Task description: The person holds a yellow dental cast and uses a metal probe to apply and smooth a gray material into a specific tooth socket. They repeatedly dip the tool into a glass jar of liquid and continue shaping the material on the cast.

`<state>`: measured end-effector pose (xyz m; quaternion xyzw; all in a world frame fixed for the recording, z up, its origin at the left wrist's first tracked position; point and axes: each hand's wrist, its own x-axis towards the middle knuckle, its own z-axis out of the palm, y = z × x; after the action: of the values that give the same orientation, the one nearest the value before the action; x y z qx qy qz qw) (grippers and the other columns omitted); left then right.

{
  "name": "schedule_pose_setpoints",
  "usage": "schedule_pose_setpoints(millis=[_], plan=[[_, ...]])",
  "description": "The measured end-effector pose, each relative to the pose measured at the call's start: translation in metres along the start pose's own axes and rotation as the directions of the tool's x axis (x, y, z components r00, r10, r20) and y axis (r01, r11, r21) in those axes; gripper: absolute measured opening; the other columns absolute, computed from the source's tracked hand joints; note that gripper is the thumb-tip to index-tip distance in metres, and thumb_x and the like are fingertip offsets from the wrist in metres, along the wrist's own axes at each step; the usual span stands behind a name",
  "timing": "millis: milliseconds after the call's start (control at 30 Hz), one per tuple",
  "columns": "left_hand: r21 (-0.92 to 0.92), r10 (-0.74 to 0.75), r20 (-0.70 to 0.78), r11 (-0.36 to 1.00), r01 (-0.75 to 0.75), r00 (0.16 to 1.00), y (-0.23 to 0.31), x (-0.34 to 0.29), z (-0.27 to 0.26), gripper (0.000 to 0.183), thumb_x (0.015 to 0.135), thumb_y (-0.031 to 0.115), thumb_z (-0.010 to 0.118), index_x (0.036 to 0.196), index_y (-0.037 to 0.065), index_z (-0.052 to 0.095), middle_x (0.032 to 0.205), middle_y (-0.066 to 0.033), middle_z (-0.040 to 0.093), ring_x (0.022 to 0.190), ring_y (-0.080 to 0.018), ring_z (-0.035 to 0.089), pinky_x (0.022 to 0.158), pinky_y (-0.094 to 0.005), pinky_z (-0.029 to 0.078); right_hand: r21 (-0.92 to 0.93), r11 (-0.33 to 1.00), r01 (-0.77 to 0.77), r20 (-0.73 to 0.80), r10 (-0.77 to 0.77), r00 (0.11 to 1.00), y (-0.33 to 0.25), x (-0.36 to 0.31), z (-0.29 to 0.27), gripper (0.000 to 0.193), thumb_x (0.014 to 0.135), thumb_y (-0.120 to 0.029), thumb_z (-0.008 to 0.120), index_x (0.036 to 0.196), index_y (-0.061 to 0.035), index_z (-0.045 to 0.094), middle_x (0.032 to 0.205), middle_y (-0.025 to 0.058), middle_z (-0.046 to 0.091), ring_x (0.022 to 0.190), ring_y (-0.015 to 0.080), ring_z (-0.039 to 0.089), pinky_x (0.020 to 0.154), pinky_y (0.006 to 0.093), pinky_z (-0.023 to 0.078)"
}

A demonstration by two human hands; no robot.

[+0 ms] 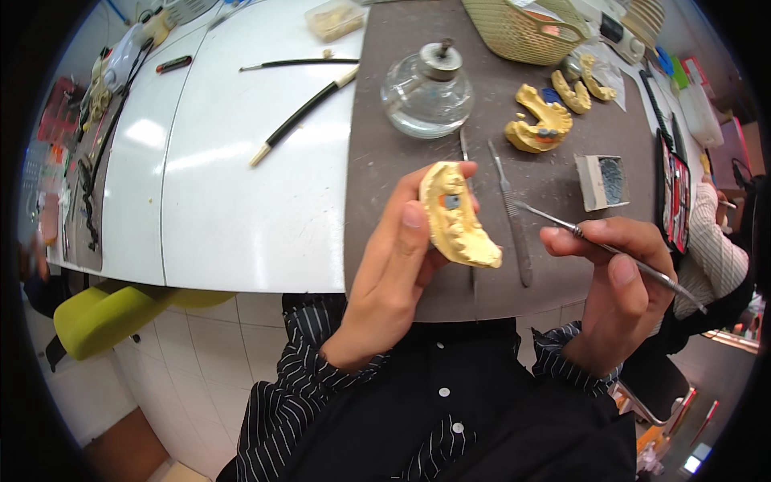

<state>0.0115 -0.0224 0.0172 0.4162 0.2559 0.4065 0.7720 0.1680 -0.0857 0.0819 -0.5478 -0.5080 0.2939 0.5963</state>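
Observation:
A yellow plaster dental model [456, 225] with a grey-blue tooth piece is held up in my left hand [393, 257], the thumb pressed along its side. Between the thumb and fingers of my right hand [622, 277] is a thin metal dental carver [618, 251], its tip pointing left toward the model but apart from it. Below them on the dark mat lies a metal spatula-like knife [514, 217]. Another slim metal tool [463, 145] lies partly hidden behind the model and my left hand.
A glass spirit lamp [428, 92] stands on the mat [377, 185]. More plaster models [540, 120], a small box of blue-grey material [602, 183] and a woven basket [526, 32] sit to the right and back. Two black-handled brushes [297, 116] lie left. Another person's sleeve [717, 233] shows at right.

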Motion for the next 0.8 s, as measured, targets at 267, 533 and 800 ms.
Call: schedule_pose_setpoints(millis=[267, 533, 800], plan=[[-0.186, 0.064, 0.083, 0.981, -0.048, 0.994, 0.001, -0.004, -0.007, 0.057, 0.094, 0.045, 0.027, 0.13, 0.001, 0.029, 0.106, -0.0086, 0.045, 0.095, -0.0158, 0.055, 0.084, -0.0299, 0.046, -0.054, 0.98, 0.192, -0.086, -0.196, 0.977, 0.015, -0.011, 0.044, 0.019, 0.078, -0.01, 0.05, 0.09, 0.0048, 0.048, 0.073, 0.0148, 0.054, 0.065, 0.0195, 0.058, 0.072, 0.0419, 0.053], [-0.257, 0.011, 0.03, 0.967, -0.003, 1.0, 0.004, -0.005, -0.004, 0.056, 0.095, 0.041, 0.026, 0.128, -0.004, 0.03, 0.105, -0.0091, 0.044, 0.092, -0.0149, 0.054, 0.079, -0.0263, 0.046, -0.137, 0.956, 0.259, -0.076, -0.271, 0.96, 0.021, -0.016, 0.056, 0.016, 0.078, -0.007, 0.052, 0.09, 0.0028, 0.046, 0.074, 0.0164, 0.055, 0.064, 0.016, 0.054, 0.069, 0.0263, 0.046], [-0.286, -0.013, 0.021, 0.958, 0.019, 1.0, 0.007, -0.004, -0.003, 0.057, 0.094, 0.042, 0.028, 0.127, -0.005, 0.031, 0.104, -0.0092, 0.044, 0.09, -0.0138, 0.054, 0.077, -0.0248, 0.047, -0.221, 0.923, 0.314, -0.042, -0.33, 0.943, 0.023, -0.013, 0.056, 0.015, 0.079, -0.005, 0.052, 0.09, 0.0015, 0.043, 0.076, 0.0185, 0.056, 0.065, 0.0157, 0.055, 0.067, 0.0266, 0.047]])
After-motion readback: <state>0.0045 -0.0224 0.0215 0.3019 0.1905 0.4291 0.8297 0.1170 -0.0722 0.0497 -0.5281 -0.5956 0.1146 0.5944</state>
